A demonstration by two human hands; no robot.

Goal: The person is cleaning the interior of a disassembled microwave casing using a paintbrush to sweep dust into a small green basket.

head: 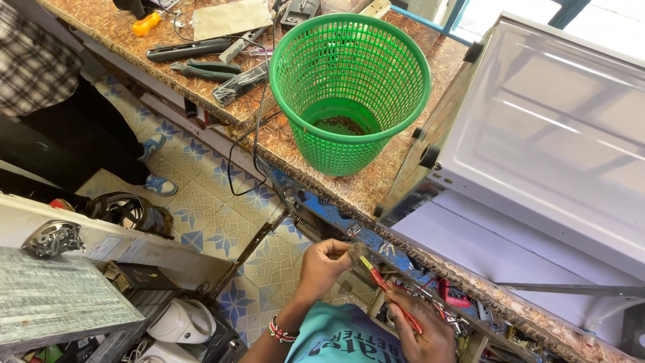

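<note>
both hands (376, 302) work a red-handled tool (393, 299); green basket (349, 87) holds brown scraps (342, 124).

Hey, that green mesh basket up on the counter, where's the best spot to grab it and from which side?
Take the green basket by its thick top rim, coming from above on the near side. It stands upright with its mouth open, and the rim is a solid band, while the walls are thin mesh that taper downward. The white appliance crowds its right, so the near edge looks freer.

Red-handled pliers (393, 296) — lying slantwise, tip pointing up-left, meeting a small brownish tuft (354, 253) — both sitting below the bench edge.
</note>
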